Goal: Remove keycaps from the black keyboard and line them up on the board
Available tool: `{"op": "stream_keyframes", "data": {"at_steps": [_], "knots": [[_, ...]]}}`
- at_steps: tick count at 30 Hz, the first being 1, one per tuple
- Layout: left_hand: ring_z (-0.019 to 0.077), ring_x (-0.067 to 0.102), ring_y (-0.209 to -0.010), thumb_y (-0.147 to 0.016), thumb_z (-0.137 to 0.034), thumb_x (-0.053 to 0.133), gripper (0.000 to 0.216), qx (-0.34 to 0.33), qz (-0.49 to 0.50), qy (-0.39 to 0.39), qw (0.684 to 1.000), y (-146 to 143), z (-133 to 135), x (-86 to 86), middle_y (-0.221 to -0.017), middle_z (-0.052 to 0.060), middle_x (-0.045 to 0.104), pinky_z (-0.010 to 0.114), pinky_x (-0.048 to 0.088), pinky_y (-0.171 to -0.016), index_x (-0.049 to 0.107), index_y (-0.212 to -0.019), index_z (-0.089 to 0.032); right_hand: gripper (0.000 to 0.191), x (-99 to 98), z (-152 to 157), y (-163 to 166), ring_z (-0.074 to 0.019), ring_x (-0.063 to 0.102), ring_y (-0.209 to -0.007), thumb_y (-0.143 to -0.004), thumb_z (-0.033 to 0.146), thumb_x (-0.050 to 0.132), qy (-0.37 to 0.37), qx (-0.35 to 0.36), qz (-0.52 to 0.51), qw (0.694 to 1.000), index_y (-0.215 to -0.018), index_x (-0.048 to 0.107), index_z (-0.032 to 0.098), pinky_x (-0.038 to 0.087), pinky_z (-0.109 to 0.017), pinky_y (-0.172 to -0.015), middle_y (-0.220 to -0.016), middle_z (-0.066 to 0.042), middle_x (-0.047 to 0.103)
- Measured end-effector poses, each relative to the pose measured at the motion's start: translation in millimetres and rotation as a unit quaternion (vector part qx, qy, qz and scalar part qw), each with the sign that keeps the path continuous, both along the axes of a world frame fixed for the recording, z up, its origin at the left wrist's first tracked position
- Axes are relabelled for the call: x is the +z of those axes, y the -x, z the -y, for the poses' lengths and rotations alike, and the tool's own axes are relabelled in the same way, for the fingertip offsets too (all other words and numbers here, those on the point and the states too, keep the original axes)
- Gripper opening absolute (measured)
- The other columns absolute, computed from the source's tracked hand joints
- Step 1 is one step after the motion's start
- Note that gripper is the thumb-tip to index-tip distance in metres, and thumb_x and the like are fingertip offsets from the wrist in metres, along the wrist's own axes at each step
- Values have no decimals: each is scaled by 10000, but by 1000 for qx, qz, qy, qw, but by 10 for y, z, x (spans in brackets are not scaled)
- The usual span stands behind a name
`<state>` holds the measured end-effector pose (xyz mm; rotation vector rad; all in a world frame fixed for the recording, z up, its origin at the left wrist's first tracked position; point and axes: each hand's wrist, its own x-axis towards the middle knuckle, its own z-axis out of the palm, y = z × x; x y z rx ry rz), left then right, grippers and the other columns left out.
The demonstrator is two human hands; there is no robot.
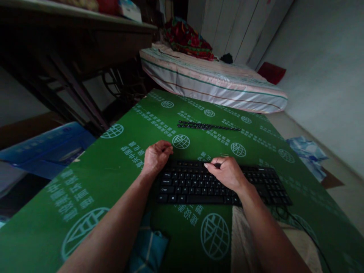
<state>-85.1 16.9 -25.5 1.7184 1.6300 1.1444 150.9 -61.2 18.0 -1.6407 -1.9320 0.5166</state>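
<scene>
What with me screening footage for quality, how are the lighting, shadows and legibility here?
Head view: dim overall, deep shadow beneath the dark brown wooden desk; head view: right-hand keys of the long black plastic keyboard look murky, their legends hard to read; head view: the printed green table covering darkens near the bottom.

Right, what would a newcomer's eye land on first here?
Probably the green tabletop with pale globe emblems, filling the middle. Next, the black keyboard on its near part, with small black pieces, perhaps keycaps, lined up beyond it. Far back, a red floral cloth stands out on the bed.
</scene>
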Motion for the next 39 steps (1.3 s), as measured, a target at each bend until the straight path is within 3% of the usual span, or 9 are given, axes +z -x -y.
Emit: {"op": "stream_keyframes", "data": {"at_steps": [8, 13, 19, 22, 28, 33, 39], "knots": [[174, 640, -607, -716, -337, 531, 228, 3, -12, -9, 1000, -10, 17, 21, -626, 9, 700, 239, 473, -543, 666, -781, -165, 324, 78, 7, -74, -63, 341, -355, -737, 430, 558, 108, -24, -140, 984, -541, 517, 175, 262, -188, -371, -403, 54, 432], [180, 652, -673, -736, -342, 531, 244, -14, -26, -18, 999, -101, 100, 133, -718, 20, 712, 249, 488, -599, 665, -831, -162, 285, 51, 7, -91, -65, 361, -342, -694, 429, 603, 117, -34, -168, 978, -578, 564, 171, 258, -186, -351, -401, 51, 451], [195, 652, -780, -781, -295, 521, 196, -120, -75, -36, 989, -429, 414, 442, -838, 43, 707, 295, 509, -712, 667, -841, -179, 227, -5, -3, -53, -74, 379, -379, -699, 369, 582, 76, -31, -176, 981, -576, 544, 181, 288, -190, -377, -417, 54, 444], [206, 631, -878, -774, -230, 547, 157, -187, -119, -67, 973, -610, 560, 504, -909, 57, 693, 324, 497, -805, 667, -861, -181, 191, -39, -14, -36, -83, 415, -417, -696, 331, 565, 53, -32, -164, 985, -578, 540, 183, 313, -192, -404, -457, 45, 465], [223, 576, -1013, -727, -81, 548, 236, -269, -155, -99, 946, -868, 659, 402, -967, 71, 674, 348, 459, -919, 643, -924, -169, 54, -145, -62, -56, -116, 521, -561, -641, 240, 544, 7, -42, -149, 988, -653, 566, 192, 409, -221, -558, -615, 24, 579], [228, 567, -1042, -707, -89, 584, 308, -263, -165, -88, 946, -959, 657, 329, -1042, 77, 652, 352, 454, -938, 609, -1002, -172, 79, -169, -81, -64, -124, 526, -574, -602, 211, 532, 7, -58, -201, 978, -669, 568, 191, 416, -225, -564, -626, 23, 586], [260, 583, -1006, -683, -128, 627, 214, -233, -195, -66, 951, -1078, 617, 284, -998, 102, 663, 374, 481, -885, 640, -895, -158, 70, -173, -81, -59, -120, 498, -553, -579, 191, 512, 3, -72, -249, 966, -637, 550, 191, 402, -222, -535, -588, 27, 553]]}}
